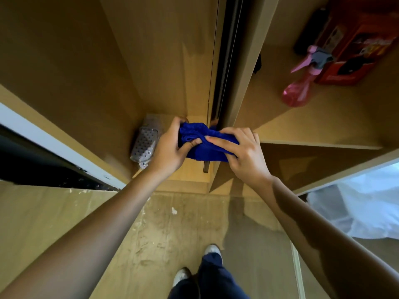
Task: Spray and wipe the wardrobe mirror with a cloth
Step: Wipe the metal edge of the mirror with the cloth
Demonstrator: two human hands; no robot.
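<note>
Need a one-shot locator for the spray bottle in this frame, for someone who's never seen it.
Start at the open wooden wardrobe shelf on the right, above the hands. The spray bottle stands on it, just in front of a red box. It is the only translucent pink thing there, with a pink trigger and nozzle on a grey head; the blue cloth is lower, gripped in both hands.

Cloth (205, 143) deep blue. Spray bottle (302, 83) pink w/ grey trigger, 2 o'clock; box (354, 46) red. Bag (145, 143) clear, dark dots, 9 o'clock of cloth.
</note>
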